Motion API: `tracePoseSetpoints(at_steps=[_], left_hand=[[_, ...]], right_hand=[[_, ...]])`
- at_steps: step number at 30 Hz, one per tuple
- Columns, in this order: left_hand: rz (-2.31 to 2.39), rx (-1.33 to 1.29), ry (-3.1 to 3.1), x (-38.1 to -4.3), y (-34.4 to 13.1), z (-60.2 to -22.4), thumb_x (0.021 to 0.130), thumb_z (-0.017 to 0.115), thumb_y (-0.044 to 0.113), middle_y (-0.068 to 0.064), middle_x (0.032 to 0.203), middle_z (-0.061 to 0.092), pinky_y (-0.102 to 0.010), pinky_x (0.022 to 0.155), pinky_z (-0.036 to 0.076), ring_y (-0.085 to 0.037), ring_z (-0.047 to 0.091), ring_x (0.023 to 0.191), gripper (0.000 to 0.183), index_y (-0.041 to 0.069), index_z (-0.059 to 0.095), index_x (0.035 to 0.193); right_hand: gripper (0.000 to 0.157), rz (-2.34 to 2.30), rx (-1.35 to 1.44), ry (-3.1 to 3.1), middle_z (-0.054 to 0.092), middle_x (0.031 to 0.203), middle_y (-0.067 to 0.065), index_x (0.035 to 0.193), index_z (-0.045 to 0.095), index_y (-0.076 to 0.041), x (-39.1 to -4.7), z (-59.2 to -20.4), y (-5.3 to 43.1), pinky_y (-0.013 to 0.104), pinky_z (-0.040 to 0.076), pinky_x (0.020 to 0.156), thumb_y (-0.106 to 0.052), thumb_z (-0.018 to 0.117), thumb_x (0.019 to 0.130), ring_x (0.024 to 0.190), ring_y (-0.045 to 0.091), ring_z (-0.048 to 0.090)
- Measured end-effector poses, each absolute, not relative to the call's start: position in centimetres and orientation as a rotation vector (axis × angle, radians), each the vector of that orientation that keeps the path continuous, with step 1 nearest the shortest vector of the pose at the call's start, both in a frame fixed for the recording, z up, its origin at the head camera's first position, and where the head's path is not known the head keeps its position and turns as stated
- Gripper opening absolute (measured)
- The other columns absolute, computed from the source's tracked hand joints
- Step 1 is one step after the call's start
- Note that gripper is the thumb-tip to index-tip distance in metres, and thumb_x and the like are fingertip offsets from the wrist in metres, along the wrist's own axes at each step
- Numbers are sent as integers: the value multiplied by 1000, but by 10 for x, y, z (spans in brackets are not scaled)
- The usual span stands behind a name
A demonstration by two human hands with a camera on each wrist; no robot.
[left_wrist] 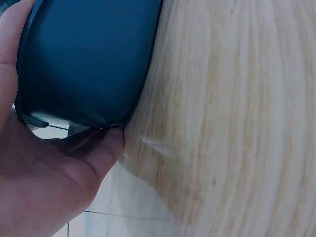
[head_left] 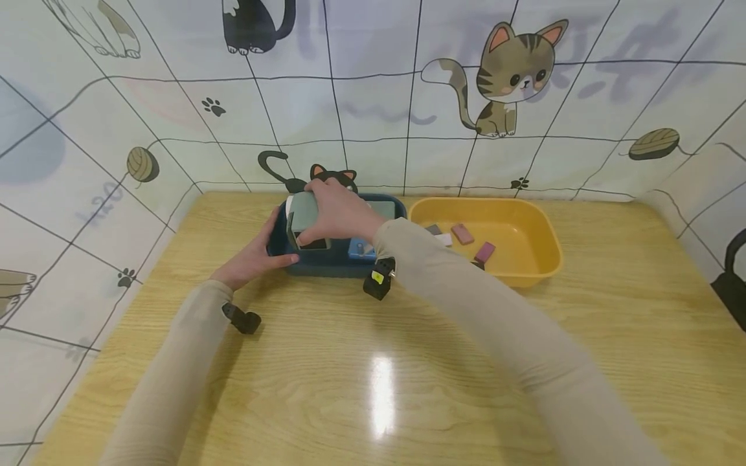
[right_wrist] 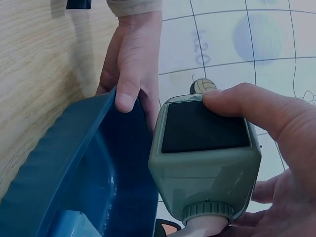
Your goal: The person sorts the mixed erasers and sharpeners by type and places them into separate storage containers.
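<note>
My right hand [head_left: 344,213] grips a grey-green bottle [right_wrist: 212,173] over the left end of the dark blue bin [head_left: 332,268]. The bottle has a black rectangular panel, a ribbed collar and a pale neck, which points downward in the right wrist view. My thumb lies on the panel's edge; the other fingers are partly hidden behind the bottle. With my left hand [head_left: 250,259] I hold the bin's left end, thumb over the front rim. In the left wrist view, fingertips curl at the bin wall [left_wrist: 94,64]. A blue item [head_left: 360,250] lies inside the bin.
Another grey-green item [head_left: 383,208] sits at the bin's right end. Beside it stands a yellow bin [head_left: 524,236] with several small pieces, among them a pink block [head_left: 462,233] and a purple block [head_left: 485,252]. A cat-patterned cloth [head_left: 373,110] hangs behind the wooden table [head_left: 326,362].
</note>
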State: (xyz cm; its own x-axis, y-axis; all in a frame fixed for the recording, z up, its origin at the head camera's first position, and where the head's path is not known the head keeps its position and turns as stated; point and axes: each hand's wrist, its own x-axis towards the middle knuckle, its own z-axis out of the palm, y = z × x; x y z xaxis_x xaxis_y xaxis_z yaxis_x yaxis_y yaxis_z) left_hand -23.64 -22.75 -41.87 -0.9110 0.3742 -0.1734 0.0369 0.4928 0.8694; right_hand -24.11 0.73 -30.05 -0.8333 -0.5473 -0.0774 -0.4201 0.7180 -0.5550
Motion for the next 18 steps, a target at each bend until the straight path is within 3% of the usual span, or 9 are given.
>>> tracePoseSetpoints(at_steps=[13, 18], left_hand=[[1416, 299, 2354, -234, -226, -413, 90, 70, 23, -6, 159, -14, -55, 113, 5, -31, -4, 144, 106, 35, -16, 152], [1424, 288, 2338, -236, -226, -412, 90, 68, 16, -9, 159, -15, -55, 113, 3, -32, -5, 144, 106, 26, -16, 153]], right_hand=[[84, -688, -798, 2670, 50, 123, 11, 143, 40, -4, -257, -308, 3, 32, 47, 77, -38, 76, 75, 100, 21, 49], [83, -622, -800, 2660, 53, 123, 8, 142, 42, -4, -262, -312, -1, 31, 47, 77, -39, 76, 75, 99, 20, 51]])
